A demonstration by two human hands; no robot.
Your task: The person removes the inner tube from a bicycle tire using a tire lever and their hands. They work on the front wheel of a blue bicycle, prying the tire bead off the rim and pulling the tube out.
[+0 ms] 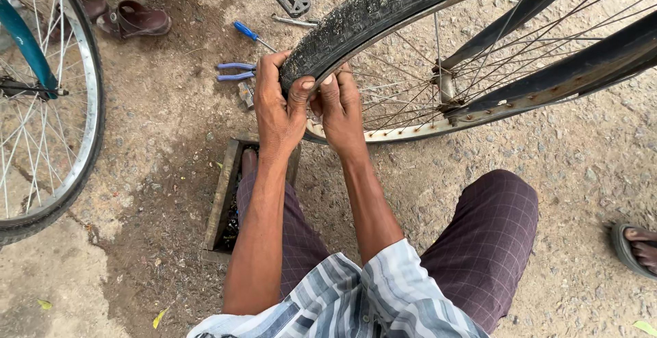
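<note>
Here both hands clench black tyre (356, 13): left hand (279, 109), right hand (340, 109); small package (245, 94) beside blue pliers (236, 71).

Striped shirt (356, 297), checked maroon trousers (489, 235)

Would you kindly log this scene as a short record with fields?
Setting: gravel ground
Left hand: grips black tyre
Right hand: presses tyre at rusty rim
Tools: blue-handled pliers, blue-handled screwdriver, wooden box
Nearby: second wheel, brown shoe, another person's sandalled foot
</note>
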